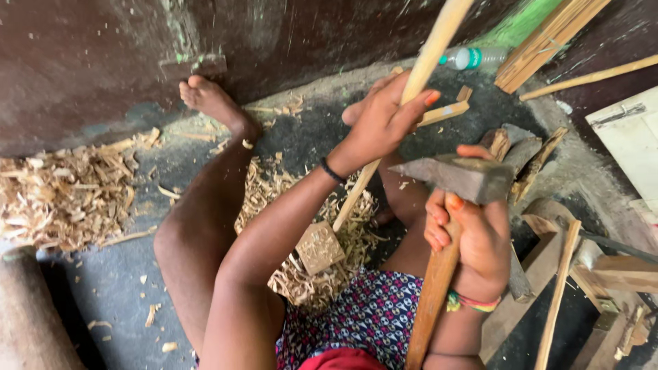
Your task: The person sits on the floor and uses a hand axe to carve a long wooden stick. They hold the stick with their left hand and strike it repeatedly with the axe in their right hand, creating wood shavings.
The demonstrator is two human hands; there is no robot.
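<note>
Here, left hand (384,120) gripping pale stick (418,75), right hand (473,240) clenching hatchet (456,175), shavings (68,195) crowding wall edge.

Pale stick (439,41) top cut off, hammer handle (433,294) end hidden — below frame

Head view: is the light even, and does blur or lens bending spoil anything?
Head view: soft daylight, no glare; the wall at top falls dark. The left hand on the pale stick and the right hand on the hammer are sharp. Frame edges look stretched, as at the log.
</note>
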